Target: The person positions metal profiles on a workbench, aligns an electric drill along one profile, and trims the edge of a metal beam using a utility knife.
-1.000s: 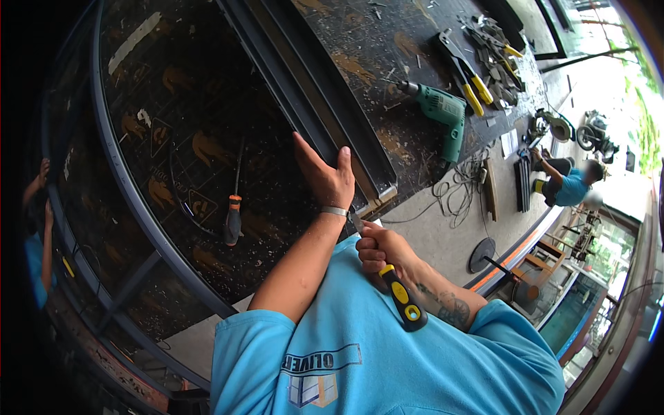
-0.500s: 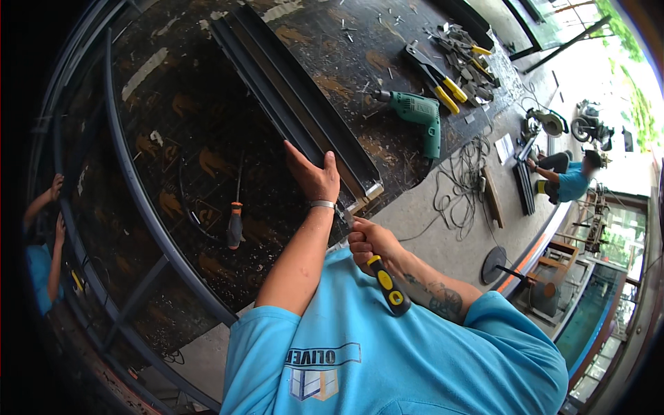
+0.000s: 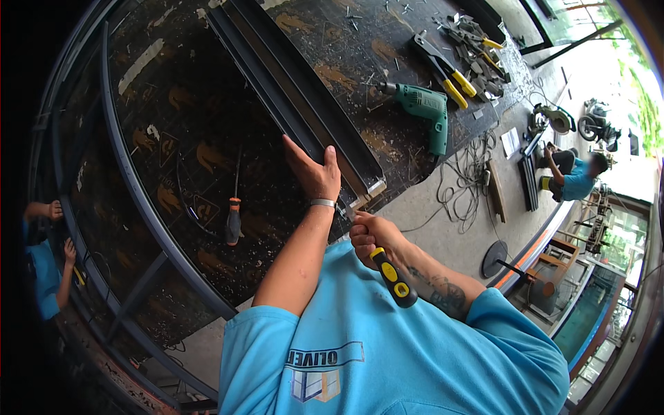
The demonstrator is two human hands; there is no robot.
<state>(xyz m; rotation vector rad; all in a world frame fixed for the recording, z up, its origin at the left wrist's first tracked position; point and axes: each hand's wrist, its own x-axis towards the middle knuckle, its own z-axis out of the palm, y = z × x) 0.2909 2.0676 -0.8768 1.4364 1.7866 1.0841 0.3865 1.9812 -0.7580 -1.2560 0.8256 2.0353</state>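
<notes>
At your far left, another person in a blue shirt (image 3: 43, 273) is close to the dark metal frame (image 3: 130, 169), so if that frame is pushed, it could knock against your counter (image 3: 200, 104) and disturb your work. Next, the screwdriver with an orange and grey handle (image 3: 234, 220) lies loose on the counter; if your forearm sweeps to that side, it may roll, though it is apart from your arm now. Your left hand (image 3: 318, 176) lies with fingers straight and thumb spread over the near end of the black profiles (image 3: 332, 124), not closed around them; because of this, they could slide or turn under a strong push, and their thin edges could cut the palm. These profiles rest slantwise on the counter, with their near end at its edge, just before your body. Your right hand (image 3: 373, 232) is clenched around the tool with a yellow and black handle (image 3: 394, 277), whose tip points towards your left wrist. This seems to me the main danger: if the tip slips, it can hit that wrist. Further right, the green drill (image 3: 422, 104) lies near the counter's edge, and a pull on the cables (image 3: 460, 187) below, if one is its own, could drag it down.
</notes>
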